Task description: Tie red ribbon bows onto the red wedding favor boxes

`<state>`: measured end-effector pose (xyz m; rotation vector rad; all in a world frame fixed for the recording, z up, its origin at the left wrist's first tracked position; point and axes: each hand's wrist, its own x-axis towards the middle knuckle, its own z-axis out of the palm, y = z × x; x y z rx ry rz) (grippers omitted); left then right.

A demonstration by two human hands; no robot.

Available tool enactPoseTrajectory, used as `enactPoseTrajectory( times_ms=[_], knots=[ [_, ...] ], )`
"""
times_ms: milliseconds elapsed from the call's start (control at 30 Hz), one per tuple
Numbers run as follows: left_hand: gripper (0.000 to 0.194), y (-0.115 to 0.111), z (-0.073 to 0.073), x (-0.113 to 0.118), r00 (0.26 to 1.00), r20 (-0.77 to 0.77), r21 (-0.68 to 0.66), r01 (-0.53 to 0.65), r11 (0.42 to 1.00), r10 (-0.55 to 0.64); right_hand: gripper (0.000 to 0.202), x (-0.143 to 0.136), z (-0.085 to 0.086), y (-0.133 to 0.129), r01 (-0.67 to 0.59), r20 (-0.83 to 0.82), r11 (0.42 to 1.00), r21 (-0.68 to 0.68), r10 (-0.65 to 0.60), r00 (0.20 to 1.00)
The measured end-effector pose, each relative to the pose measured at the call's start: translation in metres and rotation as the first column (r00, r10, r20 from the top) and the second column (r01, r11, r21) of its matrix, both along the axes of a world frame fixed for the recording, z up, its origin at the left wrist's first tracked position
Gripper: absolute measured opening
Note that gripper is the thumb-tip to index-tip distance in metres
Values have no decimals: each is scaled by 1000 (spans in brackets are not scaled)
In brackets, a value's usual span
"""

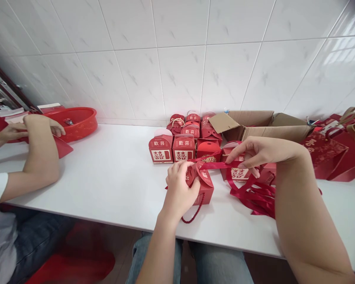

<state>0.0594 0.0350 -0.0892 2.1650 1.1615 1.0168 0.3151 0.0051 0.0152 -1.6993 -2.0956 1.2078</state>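
A small red gift box [206,192] with a dark red cord handle stands near the table's front edge. My left hand [182,185] is wrapped round its left side, thumb toward me. From the top of this box a red ribbon [214,165] runs right to my right hand [251,154], which pinches it between thumb and fingers. A loose heap of red ribbon [256,197] lies on the table below my right hand. Behind my hands several finished-looking red boxes [161,148] with white character labels stand in rows.
An open cardboard box [278,132] stands against the tiled wall, with red bags [337,150] to its right. At the left, another person's hands hold red card [62,146] beside a red oval basin [90,123].
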Motion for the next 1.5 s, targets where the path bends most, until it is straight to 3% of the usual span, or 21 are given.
enactPoseTrajectory(
  times_ms=[667, 833, 967, 1133, 1333, 1500],
  knots=[
    [21, 0, 3, 1, 999, 37, 24, -1, 1000, 0, 39, -22, -8, 14, -113, -49, 993, -38, 111, 993],
    [32, 0, 3, 1, 997, 79, 50, -8, 999, 4, 43, -36, -10, 19, -152, 9, 986, 67, 151, 988],
    [30, 3, 1, 1, 996, 94, 102, -16, 995, 7, 46, -47, -13, 23, -184, 30, 974, 129, 182, 983],
    [34, 5, 0, 0, 996, 67, 215, -72, 974, 59, 46, -51, -19, 27, -183, -29, 969, 167, 191, 981],
    [21, 3, -1, 0, 980, 154, 245, -160, 956, 125, 61, -54, -19, 21, -147, -44, 969, 198, 159, 986],
    [12, 2, -2, 2, 964, 233, 251, -187, 950, 129, 44, -67, -26, 30, -92, 12, 915, 394, 95, 995]
  ],
)
